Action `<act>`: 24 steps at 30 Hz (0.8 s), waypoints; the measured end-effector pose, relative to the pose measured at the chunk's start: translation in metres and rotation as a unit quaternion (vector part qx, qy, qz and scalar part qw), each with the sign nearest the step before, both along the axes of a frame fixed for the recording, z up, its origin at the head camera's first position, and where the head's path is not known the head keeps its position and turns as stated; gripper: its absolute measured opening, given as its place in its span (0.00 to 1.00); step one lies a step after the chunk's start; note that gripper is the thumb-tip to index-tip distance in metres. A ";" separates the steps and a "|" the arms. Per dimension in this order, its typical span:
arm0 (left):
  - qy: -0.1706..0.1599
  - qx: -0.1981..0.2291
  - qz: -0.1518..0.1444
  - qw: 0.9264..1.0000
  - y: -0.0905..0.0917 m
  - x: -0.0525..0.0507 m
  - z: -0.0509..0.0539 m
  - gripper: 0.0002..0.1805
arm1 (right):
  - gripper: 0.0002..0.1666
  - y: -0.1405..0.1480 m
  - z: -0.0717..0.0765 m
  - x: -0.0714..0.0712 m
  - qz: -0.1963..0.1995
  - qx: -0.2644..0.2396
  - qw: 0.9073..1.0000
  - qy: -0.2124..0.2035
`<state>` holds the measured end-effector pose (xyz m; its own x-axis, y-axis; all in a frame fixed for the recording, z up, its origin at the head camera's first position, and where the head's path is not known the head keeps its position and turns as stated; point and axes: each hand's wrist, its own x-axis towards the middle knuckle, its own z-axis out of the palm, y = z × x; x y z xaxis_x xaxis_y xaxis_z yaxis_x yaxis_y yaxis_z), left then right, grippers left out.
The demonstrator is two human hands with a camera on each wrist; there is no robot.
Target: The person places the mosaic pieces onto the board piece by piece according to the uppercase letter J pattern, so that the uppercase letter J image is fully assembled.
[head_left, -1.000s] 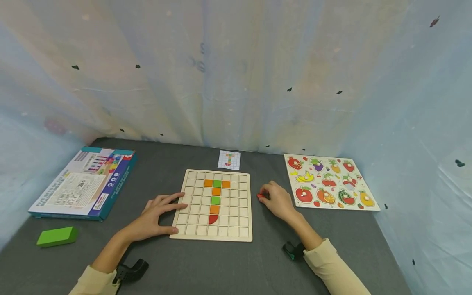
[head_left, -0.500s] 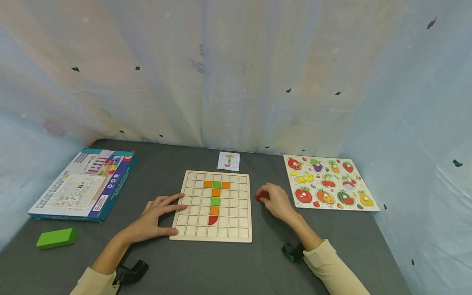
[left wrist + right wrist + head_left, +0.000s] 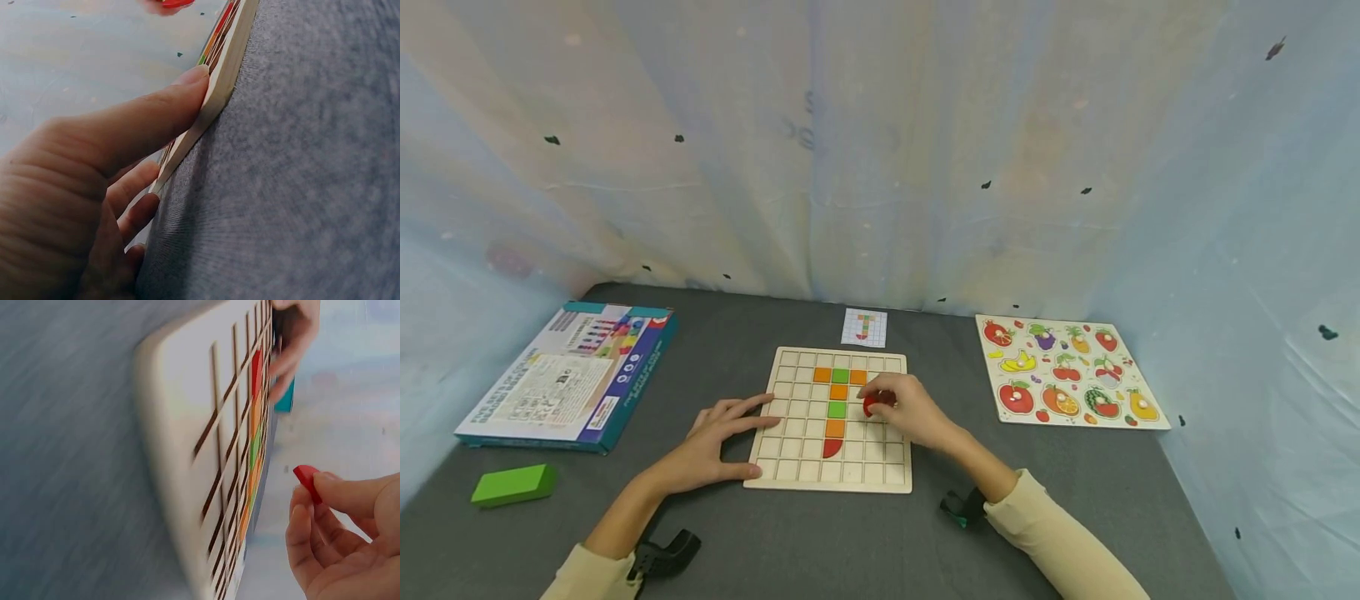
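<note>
My right hand (image 3: pixel 913 410) pinches a small red piece (image 3: pixel 307 482) between thumb and fingers, above the right half of a wooden grid board (image 3: pixel 872 482). The piece has a curved edge. My left hand (image 3: pixel 711 444) rests on the board's left edge, with thumb and fingers spread along it. Set in the grid are orange squares (image 3: pixel 835 428), two green squares (image 3: pixel 837 409) and a red quarter-round piece (image 3: pixel 832 448), forming a T-like column with the red one at the bottom. Some cells lie hidden behind my right hand.
Behind the board lies a small pattern card (image 3: pixel 864 327). A fruit puzzle board (image 3: pixel 1067 372) stands at the right. To the left are a flat toy box (image 3: pixel 568 375) and a green block (image 3: pixel 514 485). A curtain (image 3: pixel 880 167) hangs along the back.
My right hand has moved left with the red piece, from the cloth beside the grid board to above its right half. My left hand has stayed on the board's edge.
</note>
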<state>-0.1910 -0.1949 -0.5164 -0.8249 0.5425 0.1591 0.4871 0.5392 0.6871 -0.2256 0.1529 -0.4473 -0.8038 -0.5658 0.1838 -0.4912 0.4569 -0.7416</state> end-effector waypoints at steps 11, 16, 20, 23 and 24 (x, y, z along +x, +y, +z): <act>0.025 0.008 -0.018 0.999 -0.001 -0.002 0.001 0.36 | 0.11 -0.060 -0.003 0.004 0.128 0.030 0.988 -0.086; 0.021 0.009 -0.018 1.000 0.000 -0.001 0.002 0.36 | 0.10 -0.069 -0.008 0.006 0.127 0.060 0.987 -0.078; 0.014 0.007 -0.014 1.000 0.000 0.000 0.002 0.36 | 0.08 -0.071 -0.011 0.007 0.122 0.073 0.988 -0.067; 0.014 0.007 -0.014 1.000 0.000 0.000 0.001 0.37 | 0.07 -0.071 -0.012 0.009 0.119 0.084 0.988 -0.058; 0.015 0.007 -0.014 1.000 0.000 0.000 0.001 0.37 | 0.07 -0.071 -0.012 0.009 0.119 0.089 0.987 -0.054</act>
<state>-0.1911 -0.1946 -0.5156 -0.8045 0.5626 0.1906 0.5219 0.5162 0.6791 -0.2168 0.0817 -0.4594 -0.6533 -0.7570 -0.0145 -0.5235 0.4655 -0.7136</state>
